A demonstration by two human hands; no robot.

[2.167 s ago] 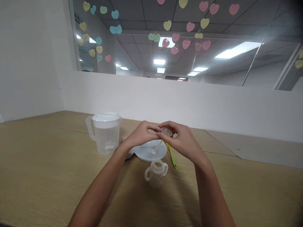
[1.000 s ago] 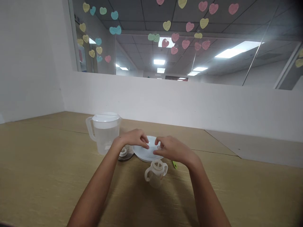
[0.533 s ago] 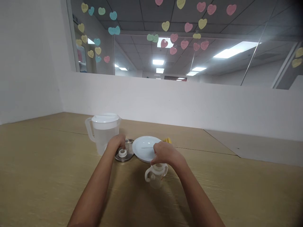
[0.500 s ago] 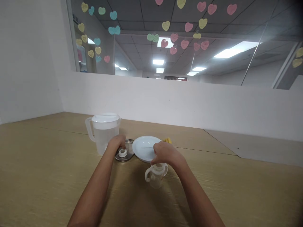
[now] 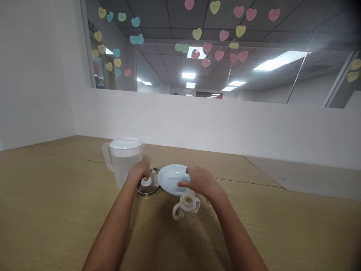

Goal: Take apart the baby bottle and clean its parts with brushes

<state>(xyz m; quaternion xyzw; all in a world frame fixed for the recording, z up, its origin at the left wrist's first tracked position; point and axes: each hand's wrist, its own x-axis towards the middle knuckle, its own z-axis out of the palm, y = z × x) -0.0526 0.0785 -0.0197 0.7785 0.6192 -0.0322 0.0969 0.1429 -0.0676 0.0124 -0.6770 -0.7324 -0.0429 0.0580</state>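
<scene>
Over the round metal tray (image 5: 146,192) my left hand (image 5: 139,170) is closed, its fingertips pinching the top of a white ring-shaped bottle top (image 5: 146,182). Part of that top is hidden by the fingers. My right hand (image 5: 201,181) holds nothing, with thumb and fingers apart, just above and behind a clear two-handled baby bottle (image 5: 186,215). The bottle stands upright on the table, its mouth uncovered. Behind it lies a white plate (image 5: 172,180) with a thin straight line across its middle, partly covered by my right hand.
A clear pitcher (image 5: 125,160) with a white lid stands left of the tray, close to my left hand. The wooden table (image 5: 282,229) reaches back to a white wall (image 5: 175,116) under a window with heart-shaped notes.
My right hand has come off the bottle's mouth, moved slightly right and spread its fingers. My left fingers have come down onto the bottle top.
</scene>
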